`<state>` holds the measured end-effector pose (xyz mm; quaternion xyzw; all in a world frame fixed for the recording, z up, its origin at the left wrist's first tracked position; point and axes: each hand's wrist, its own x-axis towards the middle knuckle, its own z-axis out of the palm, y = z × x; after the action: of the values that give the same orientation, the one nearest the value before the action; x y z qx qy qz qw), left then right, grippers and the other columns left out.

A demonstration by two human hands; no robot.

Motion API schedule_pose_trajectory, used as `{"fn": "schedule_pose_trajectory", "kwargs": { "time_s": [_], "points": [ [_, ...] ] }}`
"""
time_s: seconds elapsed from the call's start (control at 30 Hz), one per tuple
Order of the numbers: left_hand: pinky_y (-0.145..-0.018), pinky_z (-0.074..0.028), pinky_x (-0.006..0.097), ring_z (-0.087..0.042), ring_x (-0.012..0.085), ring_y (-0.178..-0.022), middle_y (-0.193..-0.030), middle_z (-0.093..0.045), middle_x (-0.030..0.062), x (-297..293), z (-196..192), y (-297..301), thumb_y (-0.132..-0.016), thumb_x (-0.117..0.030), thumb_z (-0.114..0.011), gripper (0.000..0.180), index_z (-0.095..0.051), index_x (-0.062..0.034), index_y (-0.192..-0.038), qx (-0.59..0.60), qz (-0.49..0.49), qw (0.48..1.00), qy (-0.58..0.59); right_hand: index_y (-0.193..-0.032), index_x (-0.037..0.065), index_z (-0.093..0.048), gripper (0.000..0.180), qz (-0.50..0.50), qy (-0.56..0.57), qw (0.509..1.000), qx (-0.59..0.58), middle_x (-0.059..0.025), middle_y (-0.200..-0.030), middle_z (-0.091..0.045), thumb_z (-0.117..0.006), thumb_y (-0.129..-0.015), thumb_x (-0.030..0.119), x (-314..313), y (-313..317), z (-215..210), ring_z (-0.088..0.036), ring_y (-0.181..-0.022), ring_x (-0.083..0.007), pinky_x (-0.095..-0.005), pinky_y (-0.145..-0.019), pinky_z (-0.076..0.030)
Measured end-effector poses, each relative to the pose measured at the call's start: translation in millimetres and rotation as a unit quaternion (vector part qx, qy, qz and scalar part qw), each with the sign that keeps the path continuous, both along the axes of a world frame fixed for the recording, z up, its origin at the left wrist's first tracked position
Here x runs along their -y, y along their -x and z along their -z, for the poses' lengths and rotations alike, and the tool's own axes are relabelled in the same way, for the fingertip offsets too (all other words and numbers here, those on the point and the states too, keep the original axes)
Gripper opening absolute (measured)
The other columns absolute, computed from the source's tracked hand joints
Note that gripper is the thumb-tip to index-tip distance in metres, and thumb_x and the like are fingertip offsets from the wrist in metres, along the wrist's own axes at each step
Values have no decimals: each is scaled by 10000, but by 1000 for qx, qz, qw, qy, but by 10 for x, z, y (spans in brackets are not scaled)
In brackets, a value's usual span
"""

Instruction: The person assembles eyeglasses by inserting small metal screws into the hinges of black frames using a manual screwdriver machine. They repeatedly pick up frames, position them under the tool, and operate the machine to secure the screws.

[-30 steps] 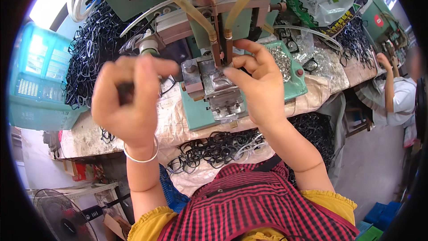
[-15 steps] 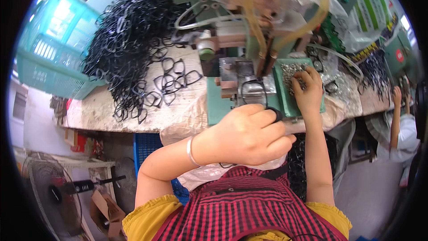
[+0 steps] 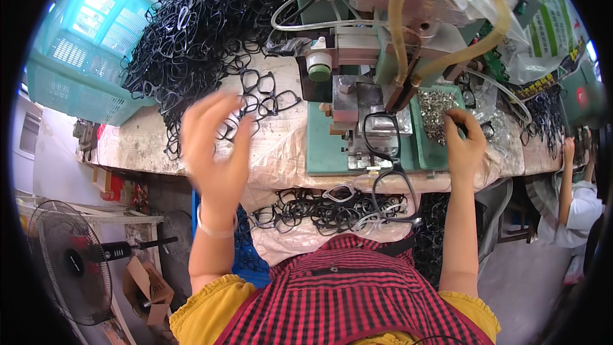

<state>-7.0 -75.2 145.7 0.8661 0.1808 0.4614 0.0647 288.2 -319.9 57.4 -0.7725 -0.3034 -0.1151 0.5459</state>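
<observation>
Left hand (image 3: pixel 217 153) blurred, fingers spread and holding nothing, above loose black eyeglass frames (image 3: pixel 255 99) on the table (image 3: pixel 140 140); one frame (image 3: pixel 382 134) sits in the green machine's fixture (image 3: pixel 357 128); right hand (image 3: pixel 465 144) fingers pinch into the tray of small metal parts (image 3: pixel 435 108).

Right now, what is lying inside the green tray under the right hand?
The green tray holds a heap of small silvery metal parts. The right hand covers its right side, so anything there is hidden.

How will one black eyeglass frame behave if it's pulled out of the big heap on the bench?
Probably light: each black eyeglass frame is a thin open outline. It will likely snag, since the heap is interlocked, so neighbours may drag along. It looks fairly stiff, holding its shape flat on the bench. The left hand is open above them.
</observation>
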Motion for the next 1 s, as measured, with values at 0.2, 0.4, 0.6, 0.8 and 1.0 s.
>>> {"fn": "schedule_pose_trajectory", "kwargs": {
  "time_s": [0.2, 0.4, 0.6, 0.8, 1.0],
  "points": [
    [-975, -452, 474, -576, 383, -1151, -1287, -632, 181, -897, 1396, -548, -773, -169, -790, 178, -698, -55, -876, -237, -70, 968, 33, -926, -2, -708, 107, -24, -40, 997, -63, -64, -837, -707, -719, -824, 26, -333, -121, 77, -655, -791, -136, -265, -758, -497],
    [-863, -482, 404, -620, 334, -964, -1064, -693, 151, -875, 1135, -228, -883, -103, -677, 131, -631, -2, -813, -6, -105, 991, 86, -974, 16, -740, 148, 71, 85, 992, 62, -104, -939, -734, -716, -829, 30, 429, 98, 205, -688, -907, -235, -326, -906, -501],
    [-771, -488, 215, -643, 106, -878, -941, -703, 67, -832, 1075, 120, -958, -149, -696, 164, -678, 6, -910, 186, 27, 870, 456, -975, -30, -706, 139, 63, -27, 996, -61, -73, -975, -715, -696, -837, -25, 817, 348, 122, -653, -905, -159, -286, -866, -493],
    [-758, -503, 230, -677, 129, -891, -1001, -729, 106, -609, 667, -377, -957, -85, -680, 146, -571, -38, -872, 106, 106, 885, 440, -1012, -4, -678, 206, -156, -81, 983, -43, -75, -952, -719, -701, -807, 1, -283, 460, -650, -657, -887, -148, -282, -851, -491],
    [-648, -522, 193, -705, 160, -784, -907, -733, 129, -328, 1030, -281, -1004, -155, -622, 215, -526, -45, -846, 277, 55, 819, 500, -1119, -7, -586, 350, -161, -189, 958, -144, -47, -887, -659, -718, -796, 18, -703, 603, -459, -626, -872, -105, -264, -856, -477]
  ]
}}
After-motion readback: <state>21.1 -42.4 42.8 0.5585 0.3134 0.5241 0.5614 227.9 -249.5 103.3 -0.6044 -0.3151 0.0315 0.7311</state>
